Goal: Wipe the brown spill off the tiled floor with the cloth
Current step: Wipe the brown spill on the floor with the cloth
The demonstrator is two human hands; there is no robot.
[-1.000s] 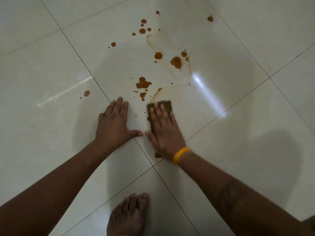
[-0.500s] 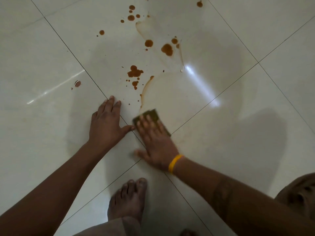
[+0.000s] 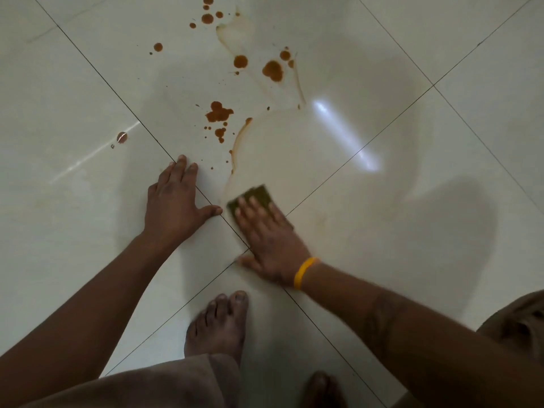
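Brown spill lies in blots and droplets on the glossy pale tiled floor, with larger blots farther off and a thin brown smear line curving down toward my hands. My right hand, with a yellow band at the wrist, presses flat on a small olive-green cloth; only the cloth's far end shows beyond my fingers. My left hand rests flat on the floor just left of it, fingers spread, holding nothing.
My bare foot stands on the tile just below my hands, and the toes of the other foot show at the bottom. A lone brown spot sits on the left tile. Dark grout lines cross under my right hand.
My right hand has dragged the cloth back toward me from the spill's near edge, leaving a wiped patch with a curved smear line. My left hand has stayed planted.
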